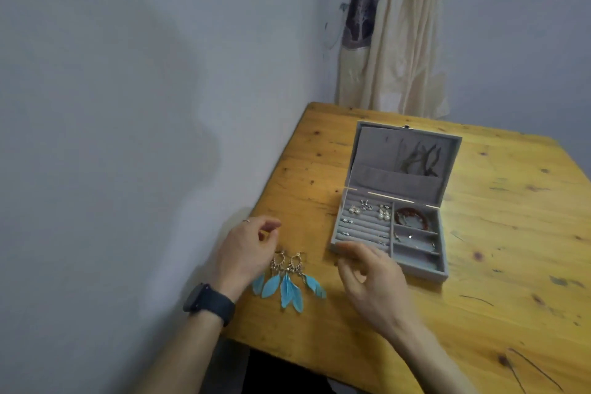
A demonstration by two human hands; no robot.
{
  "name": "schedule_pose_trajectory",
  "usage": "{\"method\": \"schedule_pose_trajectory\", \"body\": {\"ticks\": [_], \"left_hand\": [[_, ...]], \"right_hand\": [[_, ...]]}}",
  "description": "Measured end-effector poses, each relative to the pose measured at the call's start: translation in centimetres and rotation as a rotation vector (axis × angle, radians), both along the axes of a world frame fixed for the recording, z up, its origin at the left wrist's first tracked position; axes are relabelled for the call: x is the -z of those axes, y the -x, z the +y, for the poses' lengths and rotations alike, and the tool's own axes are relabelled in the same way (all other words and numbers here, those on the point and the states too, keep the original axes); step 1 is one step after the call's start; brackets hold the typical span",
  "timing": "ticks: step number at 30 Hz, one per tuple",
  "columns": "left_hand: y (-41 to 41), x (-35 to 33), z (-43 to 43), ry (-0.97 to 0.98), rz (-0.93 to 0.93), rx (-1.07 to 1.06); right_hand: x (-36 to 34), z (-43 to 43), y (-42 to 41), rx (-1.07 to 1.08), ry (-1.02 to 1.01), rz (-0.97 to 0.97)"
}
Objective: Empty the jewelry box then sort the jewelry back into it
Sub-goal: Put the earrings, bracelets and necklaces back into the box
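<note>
A grey velvet jewelry box (439, 269) stands open on the wooden table, its lid (377, 150) tilted back. Pearl and stone earrings (371, 208) sit in its ring rolls at the left. A dark red bangle (412, 217) fills the top right compartment, and thin chains lie in the compartment below. Two blue feather earrings (287, 281) lie on the table left of the box. My left hand (246, 246) hovers just above and left of them, fingers loosely curled, holding nothing. My right hand (371, 281) is at the box's near left corner, fingers apart and empty.
The table (495, 265) meets a pale wall on the left, and its near left edge runs under my left wrist. A cream and purple cloth (393, 51) hangs beyond the far edge. A black watch (208, 302) is on my left wrist.
</note>
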State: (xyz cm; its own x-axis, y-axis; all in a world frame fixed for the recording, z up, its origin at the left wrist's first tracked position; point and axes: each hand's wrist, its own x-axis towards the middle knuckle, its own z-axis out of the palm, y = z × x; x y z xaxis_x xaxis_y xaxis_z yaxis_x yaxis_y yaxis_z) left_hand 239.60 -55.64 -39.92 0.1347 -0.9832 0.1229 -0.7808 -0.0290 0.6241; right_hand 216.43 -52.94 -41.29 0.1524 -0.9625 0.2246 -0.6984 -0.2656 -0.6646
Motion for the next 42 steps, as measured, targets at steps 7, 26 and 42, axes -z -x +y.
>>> {"method": "schedule_pose_trajectory", "body": {"ticks": [7,26,42], "left_hand": [[-0.8,3.4,2.5,-0.05,-0.074,-0.075],[-0.8,3.4,0.5,-0.069,0.135,-0.069],[6.6,-4.0,-2.6,-0.066,0.632,0.309]], "right_hand": [[1.8,-0.9,-5.6,-0.007,-0.129,0.091],[2.2,-2.0,-7.3,0.089,-0.142,-0.012],[-5.4,-3.4,1.5,0.118,0.06,-0.438]]}}
